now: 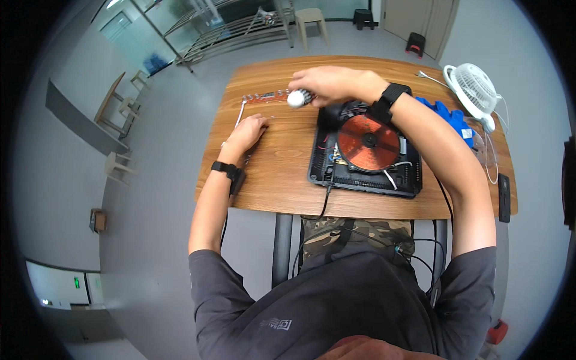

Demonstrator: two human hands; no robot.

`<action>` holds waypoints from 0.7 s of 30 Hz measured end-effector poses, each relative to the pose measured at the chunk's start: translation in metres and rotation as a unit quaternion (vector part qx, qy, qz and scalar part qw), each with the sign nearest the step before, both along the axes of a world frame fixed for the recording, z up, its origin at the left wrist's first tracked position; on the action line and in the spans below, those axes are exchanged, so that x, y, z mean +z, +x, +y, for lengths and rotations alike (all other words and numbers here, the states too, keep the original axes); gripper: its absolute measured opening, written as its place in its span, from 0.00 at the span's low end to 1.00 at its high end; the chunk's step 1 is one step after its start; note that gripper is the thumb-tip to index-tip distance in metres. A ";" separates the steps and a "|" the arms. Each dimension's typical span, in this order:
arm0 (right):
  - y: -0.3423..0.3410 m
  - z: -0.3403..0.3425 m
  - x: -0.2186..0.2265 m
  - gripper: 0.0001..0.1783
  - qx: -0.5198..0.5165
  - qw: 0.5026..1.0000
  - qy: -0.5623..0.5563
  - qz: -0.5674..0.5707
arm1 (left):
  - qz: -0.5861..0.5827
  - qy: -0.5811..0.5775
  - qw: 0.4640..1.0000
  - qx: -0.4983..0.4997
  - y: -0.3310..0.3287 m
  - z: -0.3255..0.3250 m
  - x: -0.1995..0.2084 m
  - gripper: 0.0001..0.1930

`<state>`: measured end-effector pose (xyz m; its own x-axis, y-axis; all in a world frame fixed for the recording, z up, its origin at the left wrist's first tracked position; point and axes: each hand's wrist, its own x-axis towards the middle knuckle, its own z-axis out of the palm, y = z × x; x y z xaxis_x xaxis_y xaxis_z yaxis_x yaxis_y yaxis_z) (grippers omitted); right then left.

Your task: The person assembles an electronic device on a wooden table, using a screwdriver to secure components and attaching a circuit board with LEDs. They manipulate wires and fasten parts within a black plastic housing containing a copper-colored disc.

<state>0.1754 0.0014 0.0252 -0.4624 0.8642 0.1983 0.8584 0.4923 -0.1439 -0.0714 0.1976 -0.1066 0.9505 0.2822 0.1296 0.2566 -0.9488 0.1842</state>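
Open induction cooker: right of centre on the wooden table, its copper coil uncovered, below the right hand's wrist.
Left hand: left of centre, low over the wood, fingers curled inward; whether they pinch anything, I cannot tell.
White cable: between the left hand and the circuit strip's left end.
Right hand: upper centre, fingers closed around a small round-ended piece.
Round-ended piece: white end sticking out to the left of the fingertips, darker part in the grip.
Red circuit strip: upper left of centre, flat on the table, its right end just beside the white end, beyond the left fingers.
White fan: upper right, beside blue fabric.
Pale stool: top centre, on the floor.
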 end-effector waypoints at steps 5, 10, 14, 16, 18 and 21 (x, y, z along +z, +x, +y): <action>0.065 -0.051 0.013 0.16 -0.095 0.988 0.030 0.117 | -0.013 0.022 1.000 0.008 0.003 0.004 -0.007 0.07; 0.106 -0.098 0.017 0.14 -0.183 0.971 0.051 0.143 | -0.066 -0.037 0.996 0.054 0.027 -0.003 0.012 0.07; 0.129 -0.126 0.010 0.18 -0.253 0.953 0.022 0.162 | -0.108 -0.063 0.992 0.028 0.090 -0.049 0.059 0.11; 0.136 -0.132 0.006 0.17 -0.267 0.948 0.025 0.168 | -0.113 -0.113 0.987 -0.012 0.125 -0.067 0.066 0.11; 0.140 -0.141 0.008 0.17 -0.284 0.942 0.029 0.177 | -0.088 -0.197 0.974 -0.070 0.163 -0.085 0.068 0.11; 0.137 -0.156 0.015 0.18 -0.294 0.932 0.043 0.207 | -0.031 -0.218 0.967 -0.129 0.203 -0.127 0.076 0.09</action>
